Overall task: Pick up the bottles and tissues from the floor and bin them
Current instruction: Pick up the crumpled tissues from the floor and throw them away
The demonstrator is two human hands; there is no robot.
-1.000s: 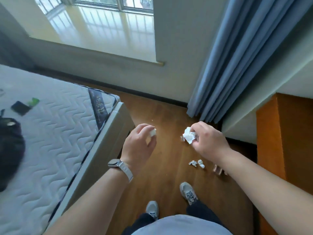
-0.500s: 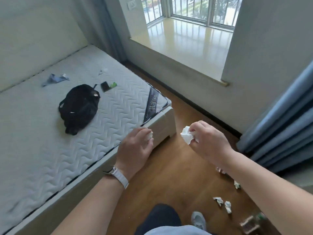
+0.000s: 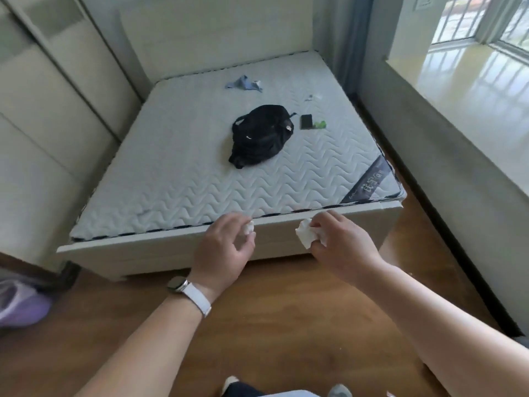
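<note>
A brown wooden floor point(image 3: 272, 325) lies in front of the foot of a white-framed bed with a quilted pale grey mattress point(image 3: 177, 179). On the floor, nearest the viewer, the toes of two shoes point(image 3: 230, 381) show.

Both bare forearms reach toward the bed's foot board. The left hand point(image 3: 223, 247), with a white-strapped wristwatch point(image 3: 187, 292) on its wrist, hovers before the foot board. Its fingers are curled, pinching a small crumpled white tissue point(image 3: 248, 227) at the fingertips. The right hand point(image 3: 343, 247) is near it, also in front of the foot board. Its thumb and fingers are closed round a larger crumpled white tissue point(image 3: 305, 234), which sticks out toward the left hand.

Off the bed's left foot corner, on the floor, lies a glossy pale purple shape point(image 3: 17, 305), too blurred to name.

Near the middle of the bed sits a black fabric backpack point(image 3: 262, 136). Just beside it, toward the bed's window side, lie a flat black rectangular object point(image 3: 307, 121) and a small green item point(image 3: 320, 125). Farther up, toward the bed's head, lies a crumpled blue-grey cloth point(image 3: 243, 83).
</note>
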